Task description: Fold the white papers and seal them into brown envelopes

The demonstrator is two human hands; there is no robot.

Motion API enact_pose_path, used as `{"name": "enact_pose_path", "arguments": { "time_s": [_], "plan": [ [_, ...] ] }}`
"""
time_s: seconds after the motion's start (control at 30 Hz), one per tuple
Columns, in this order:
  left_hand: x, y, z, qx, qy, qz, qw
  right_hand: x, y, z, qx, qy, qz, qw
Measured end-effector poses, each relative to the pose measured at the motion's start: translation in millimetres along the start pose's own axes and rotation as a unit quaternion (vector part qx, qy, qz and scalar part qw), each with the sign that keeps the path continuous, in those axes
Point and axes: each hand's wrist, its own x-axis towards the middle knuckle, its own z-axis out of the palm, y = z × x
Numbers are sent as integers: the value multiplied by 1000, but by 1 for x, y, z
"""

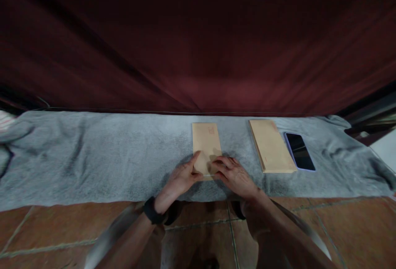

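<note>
A brown paper envelope (206,139) with small red print at its upper right lies upright in front of me on the grey cloth. My left hand (184,176) grips its lower left edge, the thumb near the bottom and a finger stretched along the side. At the lower right, my right hand (233,174) has its fingers bent together on the envelope near a pale line across the bottom. The fingertips partly cover that lower end. A dark band (153,211) is on my left wrist.
To the right lies a stack of brown envelopes (272,147), with a dark-screened phone (300,151) in a light purple case against it. The grey cloth (102,157) has folds at both ends. Dark red fabric (198,54) rises behind it; tiled floor (55,227) shows in front.
</note>
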Motion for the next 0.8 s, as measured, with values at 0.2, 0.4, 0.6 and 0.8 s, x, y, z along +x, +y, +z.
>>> {"name": "enact_pose_path", "arguments": {
  "time_s": [0.2, 0.4, 0.6, 0.8],
  "plan": [
    [-9, 12, 5, 251, -10, 156, 955, 0, -1, -6, 20, -19, 2, 1000],
    [-21, 9, 23, 318, -52, 286, 902, -3, 1, -11, 60, -33, -8, 998],
    [-27, 11, 30, 421, -43, 323, 846, -8, 7, -10, 72, -51, -8, 996],
    [-39, 9, 46, 477, -32, 350, 806, -12, 8, -4, 56, -44, -7, 997]
  ]
}}
